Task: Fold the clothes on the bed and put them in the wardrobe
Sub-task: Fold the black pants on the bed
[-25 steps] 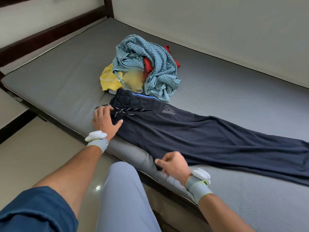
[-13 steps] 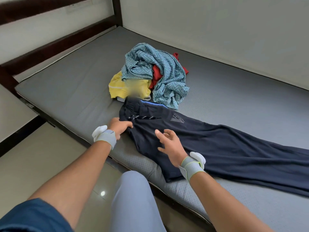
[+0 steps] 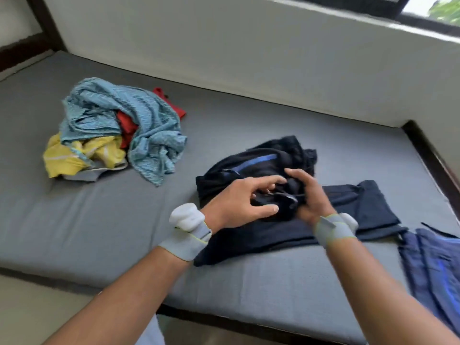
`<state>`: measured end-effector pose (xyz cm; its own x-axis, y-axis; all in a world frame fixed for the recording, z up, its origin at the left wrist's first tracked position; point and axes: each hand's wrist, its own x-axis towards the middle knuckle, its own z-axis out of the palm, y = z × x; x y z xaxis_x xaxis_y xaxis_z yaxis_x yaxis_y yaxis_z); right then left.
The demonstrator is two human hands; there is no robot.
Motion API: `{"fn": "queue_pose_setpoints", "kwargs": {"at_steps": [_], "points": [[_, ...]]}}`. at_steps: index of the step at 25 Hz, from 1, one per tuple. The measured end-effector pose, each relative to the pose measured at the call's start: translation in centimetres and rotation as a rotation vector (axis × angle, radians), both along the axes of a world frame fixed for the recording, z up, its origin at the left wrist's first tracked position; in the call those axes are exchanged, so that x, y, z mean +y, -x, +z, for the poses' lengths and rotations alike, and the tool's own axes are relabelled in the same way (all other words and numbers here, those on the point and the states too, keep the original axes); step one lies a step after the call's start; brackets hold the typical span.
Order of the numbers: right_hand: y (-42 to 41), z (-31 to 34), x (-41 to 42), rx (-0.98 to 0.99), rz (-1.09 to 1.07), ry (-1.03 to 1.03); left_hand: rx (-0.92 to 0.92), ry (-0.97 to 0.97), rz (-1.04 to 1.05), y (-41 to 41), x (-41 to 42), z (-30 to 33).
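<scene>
Nearest, two bare forearms reach in over the bed's dark frame edge point(image 3: 224, 317), each wrist wrapped in a grey band carrying a white pod; at the right edge a blue striped garment point(image 3: 433, 272) lies flat on the grey mattress point(image 3: 87, 232), whose cover is a finely textured matte fabric; just left of it the dark navy trousers point(image 3: 361, 205) lie on the mattress near its front edge, the lower layer spread flat and smooth, the upper part doubled over it into a soft rumpled bundle with a bright blue stripe showing across the top; both hands meet on that bundle; the left hand point(image 3: 239, 202) has thumb and fingers spread and only loosely bent, its fingertips touching the dark cloth, and motion blur leaves it unclear whether it actually grasps any; the right hand point(image 3: 308, 195) is curled, fingers pinching a bunched fold of the trousers; farther back and to the left sits a loose heap of clothes point(image 3: 117, 130), well apart from the trousers: a crumpled teal zigzag-patterned cloth on top, a red piece beneath it, a yellow one at the front left; beyond, a pale wall point(image 3: 249, 58) borders the mattress, with a dark-framed window point(image 3: 398, 8) at the upper right.
</scene>
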<state>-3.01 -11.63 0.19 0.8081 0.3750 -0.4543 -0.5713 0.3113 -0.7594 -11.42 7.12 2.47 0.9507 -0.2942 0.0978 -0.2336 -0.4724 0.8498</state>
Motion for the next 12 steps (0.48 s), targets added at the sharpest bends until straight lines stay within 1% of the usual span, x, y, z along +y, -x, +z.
{"fn": "queue_pose_setpoints", "kwargs": {"at_steps": [1,2,3,5,6,7,8,9,10,11,12], "points": [[-0.7,-1.1,-3.6,0.017,-0.089,0.079,-0.031,0.005,0.05,0.0,-0.3,-1.3],[-1.1,-2.7,-7.6,0.029,-0.224,0.236,-0.021,-0.007,0.149,-0.4,-0.6,-3.4],[-1.1,-4.4,-10.7,0.061,-0.366,0.44,0.029,-0.024,0.274,-0.6,-0.5,-5.6],[0.0,-7.3,-14.4,0.096,-0.6,0.898,0.32,-0.104,0.456,-1.0,-0.2,-10.4],[0.4,-8.3,-14.6,0.048,-0.634,1.066,0.498,-0.083,0.517,-1.3,-0.4,-12.0],[0.8,-9.1,-13.8,-0.076,-0.609,1.186,0.643,0.003,0.57,-1.5,-0.8,-13.1],[1.3,-9.3,-12.2,-0.251,-0.544,1.3,0.721,0.103,0.652,-1.7,-1.1,-13.8],[1.9,-9.7,-10.4,-0.447,-0.431,1.416,0.736,0.154,0.742,-2.0,-1.4,-14.5],[2.3,-10.1,-8.8,-0.622,-0.283,1.511,0.735,0.15,0.833,-2.4,-1.8,-14.9],[2.7,-10.3,-7.2,-0.747,-0.12,1.552,0.72,0.114,0.881,-2.8,-2.2,-15.2],[3.0,-10.7,-6.0,-0.797,0.04,1.544,0.716,0.07,0.886,-2.9,-2.4,-15.5]]}}
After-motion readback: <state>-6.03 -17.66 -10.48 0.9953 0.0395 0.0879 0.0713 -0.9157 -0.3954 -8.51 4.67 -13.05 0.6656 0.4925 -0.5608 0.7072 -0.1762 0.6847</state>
